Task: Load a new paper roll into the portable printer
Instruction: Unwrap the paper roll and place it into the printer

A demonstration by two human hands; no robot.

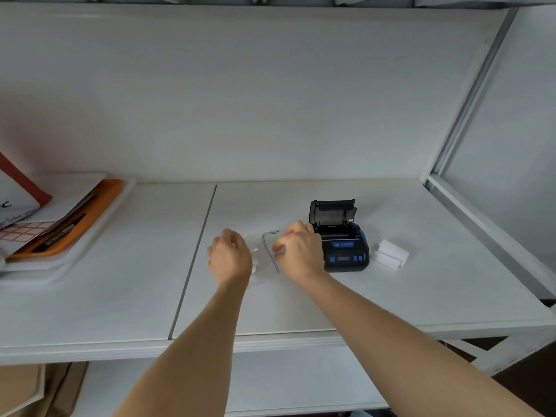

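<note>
Printer [341,240] black, blue buttons, lid up, paper bay open; sits on white shelf [120,296] right of centre. One clear zip bag [266,257], blue seal line, just left of printer; pale roll dimly visible inside. Left hand [230,255] and right hand [298,251] both pinch bag edges. Two white paper pieces [389,254] right of printer. One orange tray [69,227] far left, holding papers. White back wall, metal frame.

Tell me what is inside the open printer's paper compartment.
The printer stands with its lid raised; the visible part of the bay looks dark, with no roll showing. The right hand covers its left edge, hiding that part.
</note>
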